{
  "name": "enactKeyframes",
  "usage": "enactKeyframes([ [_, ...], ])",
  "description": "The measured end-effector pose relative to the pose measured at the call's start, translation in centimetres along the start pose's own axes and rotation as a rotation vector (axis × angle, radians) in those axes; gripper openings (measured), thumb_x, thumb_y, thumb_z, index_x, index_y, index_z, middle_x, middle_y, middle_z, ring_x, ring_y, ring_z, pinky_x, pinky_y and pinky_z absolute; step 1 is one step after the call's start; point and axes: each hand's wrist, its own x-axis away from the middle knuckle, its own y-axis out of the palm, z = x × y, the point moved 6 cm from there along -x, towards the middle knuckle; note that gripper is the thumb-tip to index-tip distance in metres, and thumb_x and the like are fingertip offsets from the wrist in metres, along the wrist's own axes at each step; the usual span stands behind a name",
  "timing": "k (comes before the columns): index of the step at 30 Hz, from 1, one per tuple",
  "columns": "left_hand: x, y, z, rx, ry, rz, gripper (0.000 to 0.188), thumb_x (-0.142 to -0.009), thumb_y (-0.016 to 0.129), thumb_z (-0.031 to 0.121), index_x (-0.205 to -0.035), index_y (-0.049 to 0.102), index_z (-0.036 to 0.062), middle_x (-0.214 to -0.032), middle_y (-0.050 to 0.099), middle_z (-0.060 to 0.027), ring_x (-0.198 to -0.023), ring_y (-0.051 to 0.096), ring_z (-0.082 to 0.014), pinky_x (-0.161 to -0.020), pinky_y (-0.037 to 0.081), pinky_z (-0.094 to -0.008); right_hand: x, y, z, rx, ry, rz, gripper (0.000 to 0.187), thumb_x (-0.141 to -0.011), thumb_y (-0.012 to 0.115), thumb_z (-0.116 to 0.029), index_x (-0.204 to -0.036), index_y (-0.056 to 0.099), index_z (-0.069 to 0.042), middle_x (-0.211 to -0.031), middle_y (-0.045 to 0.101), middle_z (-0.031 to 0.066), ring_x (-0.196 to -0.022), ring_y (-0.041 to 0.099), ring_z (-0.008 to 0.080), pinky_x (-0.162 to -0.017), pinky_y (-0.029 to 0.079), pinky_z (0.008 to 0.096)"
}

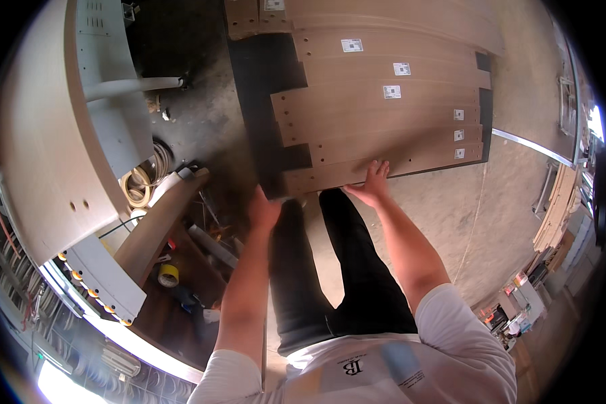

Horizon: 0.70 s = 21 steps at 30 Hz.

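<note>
Several brown flat panels (377,114) with small holes and white labels lie side by side and overlapping on a dark board (262,101) in front of me. My right hand (375,186) is at the near edge of the closest panel (357,163). Its fingers are spread, some on the panel's surface, and the thumb points left along the edge. My left hand (265,210) is by the near left corner of the dark board. Motion blurs it, so its fingers and any contact with the board are unclear.
To the left stands a machine with a pale curved top (54,135) and a grey side (118,87). Coiled edging strips (145,178) and a yellow tape roll (169,275) are beside it. Stacked boards (556,209) and clutter (518,306) lie at the far right on the concrete floor.
</note>
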Motion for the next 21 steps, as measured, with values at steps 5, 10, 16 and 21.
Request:
enactKeyframes([
  [5,1.2,3.0,-1.8,0.200,0.118,-0.109,0.077,-0.087,0.073,0.029,-0.154,0.047,0.0029,-0.133,0.069,-0.0265,-0.122,0.067,-0.0413,-0.103,0.054,-0.0478,-1.3,-2.2,2.6,0.061,0.047,-0.005,0.124,-0.079,0.080,-0.068,-0.166,0.024,0.001,-0.169,0.014,0.0380,-0.159,0.024,0.0447,-0.125,0.034,0.0487],
  [10,5.3,3.3,-5.4,0.549,0.227,-0.238,0.048,-0.097,0.069,0.019,-0.140,0.060,0.0003,-0.131,0.072,-0.0203,-0.124,0.070,-0.0302,-0.103,0.055,-0.0413,-3.0,-6.3,-8.1,0.220,-0.262,0.173,0.100,-0.088,0.073,-0.064,-0.163,0.036,-0.008,-0.174,0.023,0.0219,-0.158,0.032,0.0340,-0.123,0.040,0.0440],
  [16,14.4,-0.3,-14.3,0.267,0.004,-0.327,0.039,-0.099,0.064,0.020,-0.135,0.065,0.0051,-0.131,0.071,-0.0196,-0.123,0.067,-0.0387,-0.105,0.053,-0.0478,-6.8,-6.4,-23.5,0.257,-0.368,0.052,0.116,-0.084,0.076,-0.066,-0.165,0.026,0.000,-0.172,0.012,0.0327,-0.160,0.021,0.0453,-0.126,0.033,0.0474],
  [21,18.1,-1.7,-16.0,0.320,0.268,-0.057,0.039,-0.094,0.069,0.021,-0.131,0.067,0.0081,-0.143,0.064,-0.0150,-0.137,0.056,-0.0379,-0.114,0.046,-0.0490,-7.1,-7.2,-23.9,0.439,-0.349,-0.059,0.131,-0.077,0.077,-0.074,-0.165,0.022,0.006,-0.168,0.006,0.0427,-0.158,0.008,0.0573,-0.129,0.026,0.0503],
])
